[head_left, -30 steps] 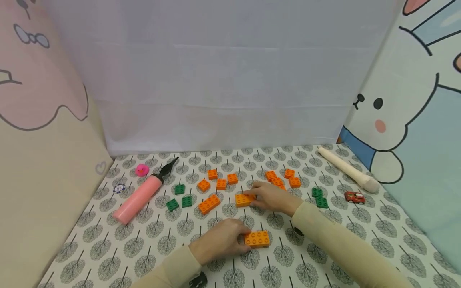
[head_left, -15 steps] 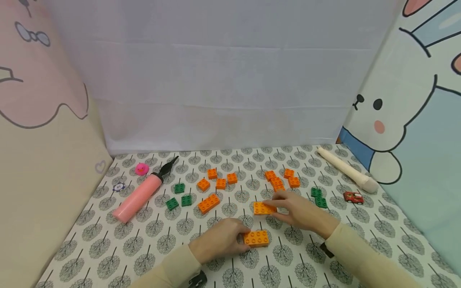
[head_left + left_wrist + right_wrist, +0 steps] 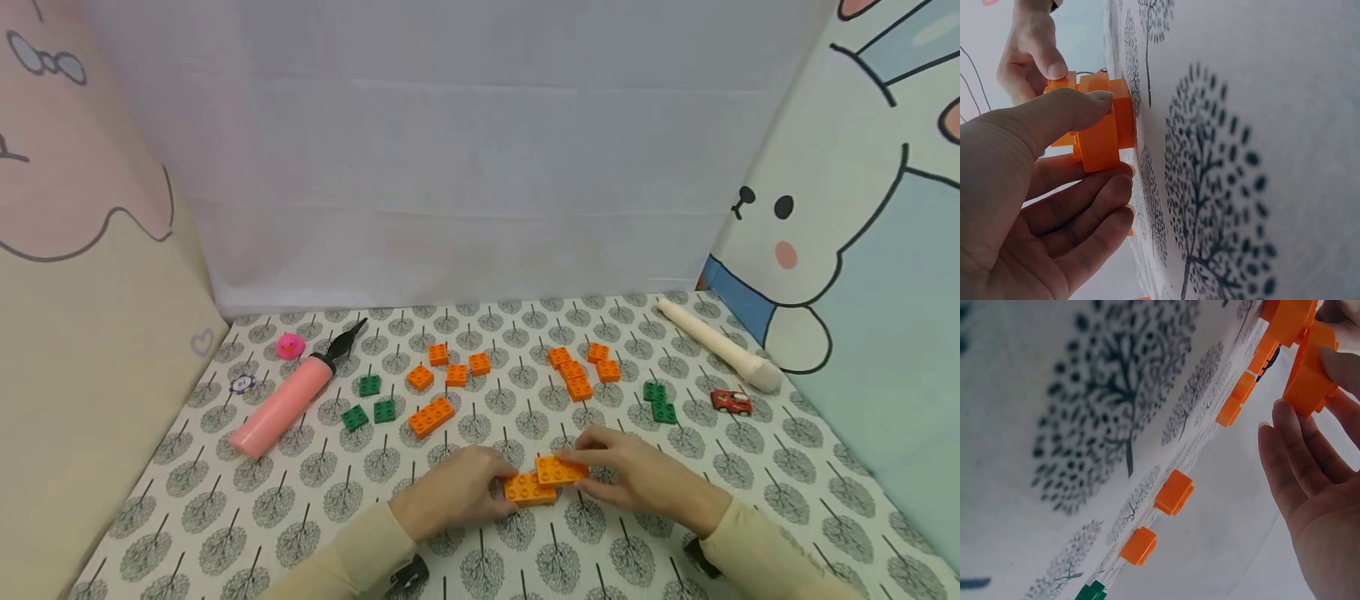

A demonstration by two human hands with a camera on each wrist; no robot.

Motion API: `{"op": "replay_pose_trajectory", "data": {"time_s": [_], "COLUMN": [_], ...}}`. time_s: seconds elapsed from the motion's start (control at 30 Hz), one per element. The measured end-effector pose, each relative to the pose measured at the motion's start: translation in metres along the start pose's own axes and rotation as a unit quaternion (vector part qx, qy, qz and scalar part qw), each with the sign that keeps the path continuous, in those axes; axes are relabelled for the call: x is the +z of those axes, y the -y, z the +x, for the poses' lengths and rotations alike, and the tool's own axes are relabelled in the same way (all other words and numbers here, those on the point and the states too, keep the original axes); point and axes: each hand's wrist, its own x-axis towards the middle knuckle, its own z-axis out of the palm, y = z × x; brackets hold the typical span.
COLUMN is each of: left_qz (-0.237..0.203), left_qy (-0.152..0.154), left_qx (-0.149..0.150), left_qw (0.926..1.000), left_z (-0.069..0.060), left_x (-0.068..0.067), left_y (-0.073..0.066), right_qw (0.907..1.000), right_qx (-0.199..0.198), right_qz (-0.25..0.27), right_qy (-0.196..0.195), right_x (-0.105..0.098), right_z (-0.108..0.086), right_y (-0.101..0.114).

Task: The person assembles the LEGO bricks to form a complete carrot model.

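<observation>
My left hand (image 3: 457, 492) pinches a long orange toy building brick (image 3: 529, 492) low over the cloth. In the left wrist view another orange block (image 3: 1125, 115) shows between this brick (image 3: 1099, 140) and the cloth. My right hand (image 3: 637, 475) pinches a second long orange brick (image 3: 561, 471) between thumb and fingers. From the head, that brick overlaps the right end of the left one. In the right wrist view it is tilted (image 3: 1310, 372), close to the left hand's brick (image 3: 1291, 319). Whether the two touch, I cannot tell.
Behind the hands lie a long orange brick (image 3: 431, 417), several small orange bricks (image 3: 456, 375) and green bricks (image 3: 370, 385). A pink pump (image 3: 281, 408) and pink duck (image 3: 290, 346) lie left; a red toy car (image 3: 731, 402) and cream-coloured stick (image 3: 716, 342) lie right.
My right hand has carried its orange brick rightward and then toward me, over to the left hand's brick. The left hand has stayed almost in place, still pinching its brick.
</observation>
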Motion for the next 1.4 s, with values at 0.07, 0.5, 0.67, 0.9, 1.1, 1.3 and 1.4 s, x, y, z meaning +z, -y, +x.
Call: {"op": "replay_pose_trajectory", "data": {"time_s": [0.07,0.5,0.67,0.9,1.1,1.3,1.4], "left_qz": [0.001,0.004,-0.001,0.01,0.016,0.017,0.015], "left_qy": [0.001,-0.01,-0.01,-0.017,-0.017,-0.012,-0.012], "left_qx": [-0.001,0.019,0.03,0.027,0.027,0.02,0.019], "left_qw": [1.0,0.9998,0.9995,0.9994,0.9994,0.9996,0.9996], "left_z": [0.001,0.001,0.003,0.001,0.001,0.001,0.001], "left_x": [0.0,0.001,0.003,0.002,0.002,0.002,0.002], "left_y": [0.0,0.001,0.002,0.001,0.001,0.001,0.001], "right_qw": [1.0,1.0,0.9999,0.9994,0.9976,0.9949,0.9938], "right_qx": [-0.004,-0.001,0.004,0.021,0.048,0.068,0.073], "right_qz": [0.006,-0.003,-0.001,0.009,0.024,0.037,0.043], "right_qy": [-0.003,0.007,0.011,0.024,0.044,0.065,0.073], "right_x": [0.001,0.007,0.008,0.007,0.005,0.003,0.001], "right_z": [0.0,-0.001,-0.002,0.001,0.003,0.007,0.009], "right_y": [0.001,0.006,0.008,0.008,0.009,0.01,0.011]}}
